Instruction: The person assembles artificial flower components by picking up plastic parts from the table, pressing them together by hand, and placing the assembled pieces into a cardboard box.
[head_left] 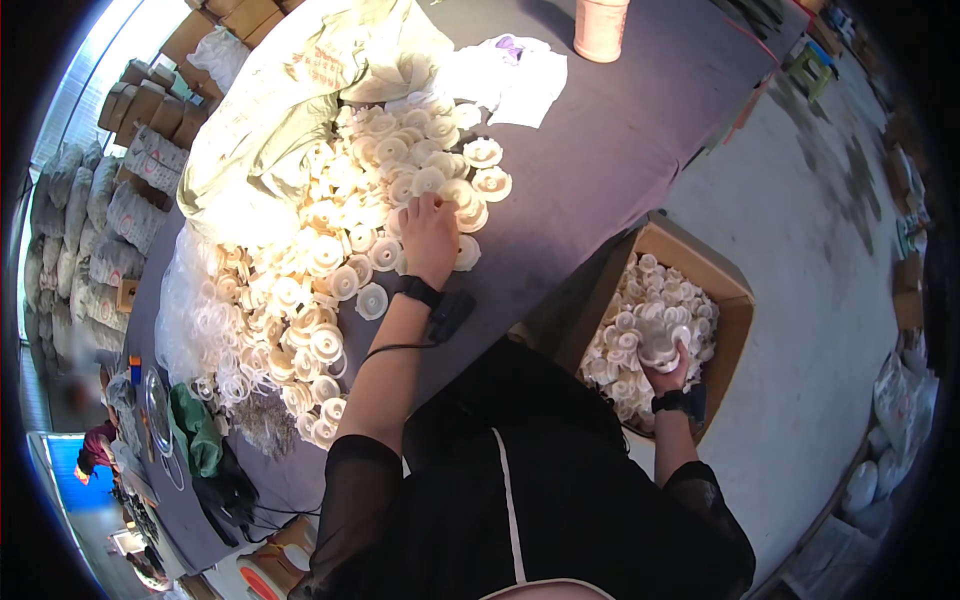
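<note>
A heap of round, cream-white plastic parts (pixel 325 255), flanged like caps, spreads over the cloth-covered table. My left hand (pixel 430 240) reaches into the heap's right side. Its fingers are curled down and closed at a round white plastic part (pixel 458 193); the fingertips are partly hidden. To the right, my right hand (pixel 670 375) is closed around a translucent white plastic cup-shaped part (pixel 657 345). That hand is over an open cardboard box (pixel 722 270) full of similar small white parts (pixel 640 290). Both wrists wear black bands.
A pale sack (pixel 270 140) lies against the heap's far side. A white cloth or bag (pixel 525 85) and a pinkish cup (pixel 601 30) sit farther back. Clear plastic bags (pixel 185 310) and a green cloth (pixel 195 430) lie at left. A cable hangs from my left wrist.
</note>
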